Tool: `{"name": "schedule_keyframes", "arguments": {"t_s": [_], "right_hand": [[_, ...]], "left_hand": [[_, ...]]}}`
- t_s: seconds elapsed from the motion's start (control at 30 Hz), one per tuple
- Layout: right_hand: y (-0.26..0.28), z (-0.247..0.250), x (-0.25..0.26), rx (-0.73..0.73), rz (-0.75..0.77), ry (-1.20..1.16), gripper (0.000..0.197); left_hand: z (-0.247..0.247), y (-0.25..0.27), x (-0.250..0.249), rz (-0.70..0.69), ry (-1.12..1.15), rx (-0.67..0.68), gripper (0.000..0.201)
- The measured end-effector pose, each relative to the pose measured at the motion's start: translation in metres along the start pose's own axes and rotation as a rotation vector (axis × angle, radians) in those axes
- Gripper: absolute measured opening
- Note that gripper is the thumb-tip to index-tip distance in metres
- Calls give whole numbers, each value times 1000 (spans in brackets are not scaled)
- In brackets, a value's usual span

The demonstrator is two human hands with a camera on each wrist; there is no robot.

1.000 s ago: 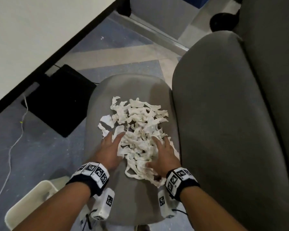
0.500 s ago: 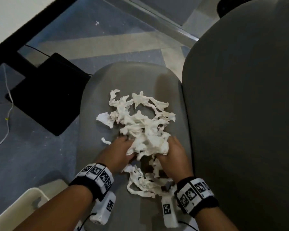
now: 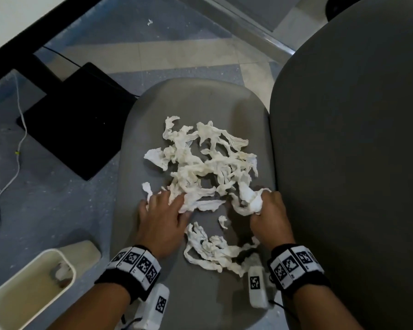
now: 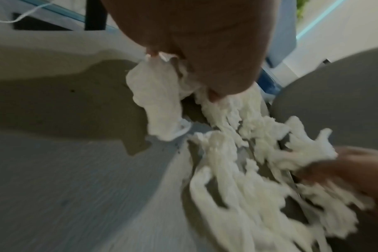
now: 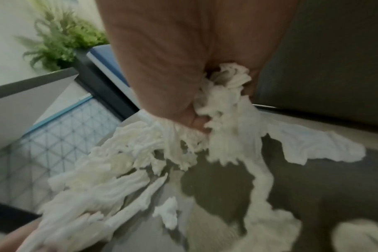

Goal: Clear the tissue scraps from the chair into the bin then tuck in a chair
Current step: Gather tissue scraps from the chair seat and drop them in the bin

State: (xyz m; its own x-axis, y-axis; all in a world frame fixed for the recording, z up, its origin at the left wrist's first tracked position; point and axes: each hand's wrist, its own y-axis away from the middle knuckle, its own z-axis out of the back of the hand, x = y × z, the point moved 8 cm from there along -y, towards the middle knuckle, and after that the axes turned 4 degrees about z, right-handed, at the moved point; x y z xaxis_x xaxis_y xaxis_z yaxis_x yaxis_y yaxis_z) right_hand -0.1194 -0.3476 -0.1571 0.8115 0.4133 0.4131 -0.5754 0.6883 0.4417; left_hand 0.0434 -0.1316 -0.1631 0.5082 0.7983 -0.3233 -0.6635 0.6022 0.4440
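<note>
White tissue scraps (image 3: 208, 163) lie tangled over the grey chair seat (image 3: 196, 98). My left hand (image 3: 163, 206) is at the pile's near left edge, fingers curled into the scraps (image 4: 160, 95). On the near right, my right hand (image 3: 264, 208) clenches a bunch of scraps (image 5: 222, 95) in its fist. A smaller clump of scraps (image 3: 212, 251) lies between my wrists near the seat's front. A cream bin (image 3: 22, 296) stands on the floor at the lower left with some tissue inside.
A dark grey chair back (image 3: 355, 163) fills the right side. On the floor to the left lie a black flat base (image 3: 76, 120) and a white cable (image 3: 10, 167). A table's dark edge (image 3: 34, 32) crosses the upper left.
Both hands went from lying flat on the pile to closing on scraps. They have drawn apart, stretching the pile thinner and leaving a clump near the front.
</note>
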Motion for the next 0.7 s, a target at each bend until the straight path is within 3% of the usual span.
{"name": "schedule_keyframes", "arguments": {"t_s": [0.03, 0.1, 0.17, 0.23, 0.3, 0.33, 0.5, 0.6, 0.7], "right_hand": [[4, -8, -2, 48, 5, 59, 56], [13, -22, -7, 142, -25, 93, 78], [19, -30, -9, 158, -23, 123, 88], [17, -30, -3, 95, 48, 119, 67], [13, -23, 3, 27, 94, 43, 50], [10, -16, 4, 0, 87, 3, 46], [7, 32, 22, -82, 53, -229, 26], [10, 56, 39, -58, 79, -353, 24], [12, 74, 48, -63, 70, -452, 22]], "left_hand": [[-11, 8, -4, 0, -26, 94, 68], [-31, 27, -14, -1, -57, 243, 102], [-44, 41, -23, -18, -144, 293, 112], [-46, 44, -31, -27, -161, 248, 89], [-36, 39, -38, -57, -45, 148, 56], [-28, 37, -40, -64, 30, 101, 50], [25, 25, -43, -9, 375, -95, 43], [58, 21, -47, 35, 601, -144, 50], [74, 20, -49, 79, 668, -160, 38]]}}
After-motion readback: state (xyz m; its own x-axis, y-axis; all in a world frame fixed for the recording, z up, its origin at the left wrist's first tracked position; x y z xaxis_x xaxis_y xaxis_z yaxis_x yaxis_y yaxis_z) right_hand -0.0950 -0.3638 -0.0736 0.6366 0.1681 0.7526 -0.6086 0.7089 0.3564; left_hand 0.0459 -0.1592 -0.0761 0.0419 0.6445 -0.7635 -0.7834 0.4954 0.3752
